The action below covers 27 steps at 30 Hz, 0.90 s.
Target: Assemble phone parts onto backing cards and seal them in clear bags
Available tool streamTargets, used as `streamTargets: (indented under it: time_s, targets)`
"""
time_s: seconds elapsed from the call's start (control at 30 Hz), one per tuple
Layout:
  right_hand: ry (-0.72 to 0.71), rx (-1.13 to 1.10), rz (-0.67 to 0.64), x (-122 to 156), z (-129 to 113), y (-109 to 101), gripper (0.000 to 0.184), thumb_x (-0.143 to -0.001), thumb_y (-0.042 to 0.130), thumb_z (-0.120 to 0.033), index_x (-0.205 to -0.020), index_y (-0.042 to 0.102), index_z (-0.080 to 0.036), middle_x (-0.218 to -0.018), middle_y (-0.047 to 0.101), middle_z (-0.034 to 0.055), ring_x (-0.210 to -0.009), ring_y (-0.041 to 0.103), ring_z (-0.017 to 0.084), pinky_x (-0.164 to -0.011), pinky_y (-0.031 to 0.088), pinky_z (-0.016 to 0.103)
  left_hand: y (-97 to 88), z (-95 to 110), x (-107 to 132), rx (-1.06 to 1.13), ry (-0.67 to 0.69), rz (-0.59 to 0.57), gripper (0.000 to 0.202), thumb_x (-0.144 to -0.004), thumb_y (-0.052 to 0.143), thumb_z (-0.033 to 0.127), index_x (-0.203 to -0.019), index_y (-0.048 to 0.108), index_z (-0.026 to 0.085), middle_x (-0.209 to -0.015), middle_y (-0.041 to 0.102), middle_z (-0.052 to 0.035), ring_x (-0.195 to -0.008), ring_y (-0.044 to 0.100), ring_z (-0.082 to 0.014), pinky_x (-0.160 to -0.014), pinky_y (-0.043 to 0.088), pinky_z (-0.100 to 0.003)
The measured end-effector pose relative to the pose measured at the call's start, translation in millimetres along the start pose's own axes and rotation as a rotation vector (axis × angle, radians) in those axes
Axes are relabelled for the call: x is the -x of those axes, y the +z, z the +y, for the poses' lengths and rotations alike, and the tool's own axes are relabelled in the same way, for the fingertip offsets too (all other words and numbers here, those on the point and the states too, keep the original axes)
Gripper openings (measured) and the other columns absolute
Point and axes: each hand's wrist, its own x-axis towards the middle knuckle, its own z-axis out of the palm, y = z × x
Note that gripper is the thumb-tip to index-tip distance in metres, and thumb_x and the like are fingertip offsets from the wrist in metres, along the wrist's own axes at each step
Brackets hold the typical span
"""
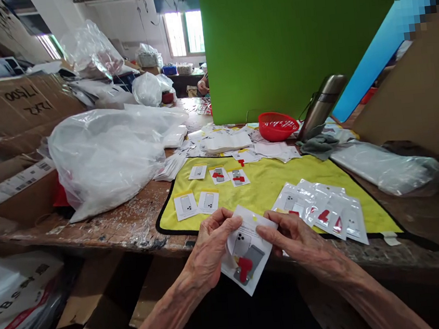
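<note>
My left hand [209, 246] and my right hand [296, 240] both pinch one clear packet [247, 249] at the table's near edge. The packet has a white card with a phone picture and a red and grey piece inside. The left fingers grip its upper left edge, the right fingers its upper right edge. Just right of my hands a fanned pile of similar packets [322, 211] lies on the yellow mat [268, 180]. Several single cards [196, 203] lie on the mat to the left and further back.
A big clear plastic bag [104, 155] fills the table's left. A red basket [277, 125], a steel flask [321, 104] and a grey cloth [319, 145] stand before the green board [288, 37]. Cardboard boxes [18, 191] sit left and below. Another person's hand [202, 86] shows far back.
</note>
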Motion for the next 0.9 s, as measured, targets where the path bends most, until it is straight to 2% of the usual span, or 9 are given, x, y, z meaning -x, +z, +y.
streamTargets:
  time_s: [0.13, 0.2, 0.27, 0.33, 0.4, 0.5, 0.63, 0.77, 0.9]
  targets:
    - [-0.018, 0.125, 0.008, -15.0, -4.2, -36.7, 0.04, -0.079, 0.051, -0.057, -0.067, 0.046, -0.019, -0.058, 0.041, -0.0052, -0.053, 0.04, 0.01, -0.05, 0.032, 0.023, 12.1, 10.4, -36.9, -0.172, -0.01, -0.095, 0.032, -0.06, 0.076, 0.038, -0.065, 0.055, 0.015, -0.06, 0.054, 0.0034, -0.054, 0.048, -0.0069, -0.053, 0.038, -0.018]
    - [-0.007, 0.284, 0.053, -22.0, -2.2, -61.0, 0.037, -0.081, 0.047, -0.054, -0.067, 0.045, -0.02, -0.058, 0.042, -0.0044, -0.053, 0.04, 0.011, -0.049, 0.031, 0.024, 18.5, 20.0, -64.3, -0.383, 0.056, -0.127, 0.026, -0.066, 0.071, 0.036, -0.065, 0.057, 0.014, -0.062, 0.056, 0.0019, -0.055, 0.05, -0.0074, -0.054, 0.038, -0.019]
    - [-0.001, 0.534, 0.132, -28.0, 3.3, -84.1, 0.031, -0.083, 0.045, -0.047, -0.068, 0.047, -0.02, -0.061, 0.049, -0.0017, -0.057, 0.046, 0.013, -0.053, 0.034, 0.026, 27.2, 30.4, -96.3, -0.651, 0.175, -0.087, 0.017, -0.074, 0.062, 0.031, -0.071, 0.06, 0.014, -0.067, 0.059, 0.0006, -0.058, 0.054, -0.0084, -0.057, 0.041, -0.019]
    - [-0.03, 0.806, 0.252, -33.6, 12.0, -101.8, 0.023, -0.084, 0.046, -0.039, -0.074, 0.054, -0.019, -0.075, 0.059, 0.0036, -0.068, 0.054, 0.018, -0.063, 0.04, 0.03, 39.2, 38.7, -130.7, -0.966, 0.271, -0.05, 0.014, -0.079, 0.053, 0.025, -0.077, 0.062, 0.014, -0.068, 0.061, -0.0003, -0.06, 0.057, -0.0096, -0.059, 0.043, -0.02]
    - [-0.066, 0.985, 0.34, -39.4, 23.8, -112.0, 0.02, -0.084, 0.047, -0.035, -0.088, 0.058, -0.019, -0.094, 0.063, 0.0089, -0.082, 0.059, 0.022, -0.075, 0.043, 0.035, 54.5, 42.6, -164.5, -1.091, 0.309, -0.035, 0.015, -0.078, 0.052, 0.019, -0.078, 0.065, 0.013, -0.068, 0.063, -0.002, -0.064, 0.059, -0.0122, -0.061, 0.045, -0.022]
    - [-0.059, 1.061, 0.301, -47.7, 44.4, -115.5, 0.02, -0.087, 0.046, -0.03, -0.097, 0.058, -0.018, -0.103, 0.063, 0.012, -0.094, 0.059, 0.024, -0.082, 0.045, 0.037, 79.9, 39.3, -207.8, -1.227, 0.356, 0.017, 0.018, -0.08, 0.05, 0.017, -0.083, 0.067, 0.012, -0.078, 0.068, -0.0078, -0.078, 0.062, -0.0182, -0.07, 0.047, -0.027]
    - [-0.082, 1.082, 0.278, -52.3, 68.4, -112.5, 0.02, -0.088, 0.044, -0.029, -0.094, 0.06, -0.018, -0.101, 0.063, 0.0122, -0.097, 0.058, 0.025, -0.084, 0.047, 0.039, 105.6, 24.2, -246.3, -1.402, 0.44, 0.055, 0.026, -0.088, 0.046, 0.024, -0.101, 0.065, 0.012, -0.114, 0.063, -0.0163, -0.108, 0.055, -0.0259, -0.091, 0.042, -0.037]
    - [-0.166, 1.054, 0.399, -49.7, 85.5, -108.9, 0.021, -0.089, 0.043, -0.028, -0.096, 0.061, -0.021, -0.103, 0.063, 0.0104, -0.1, 0.057, 0.025, -0.087, 0.046, 0.042, 111.7, 8.3, -269.8, -1.539, 0.486, 0.061, 0.037, -0.087, 0.052, 0.032, -0.116, 0.056, 0.011, -0.134, 0.049, -0.0204, -0.125, 0.04, -0.0341, -0.101, 0.032, -0.049]
    - [-0.199, 0.965, 0.484, -47.8, 101.2, -104.2, 0.023, -0.089, 0.044, -0.032, -0.103, 0.059, -0.022, -0.111, 0.062, 0.0109, -0.109, 0.055, 0.027, -0.093, 0.044, 0.045, 106.5, 1.1, -285.1, -1.633, 0.512, 0.052, 0.03, -0.085, 0.052, 0.022, -0.114, 0.056, 0.016, -0.131, 0.051, -0.0156, -0.123, 0.039, -0.0322, -0.096, 0.035, -0.046]
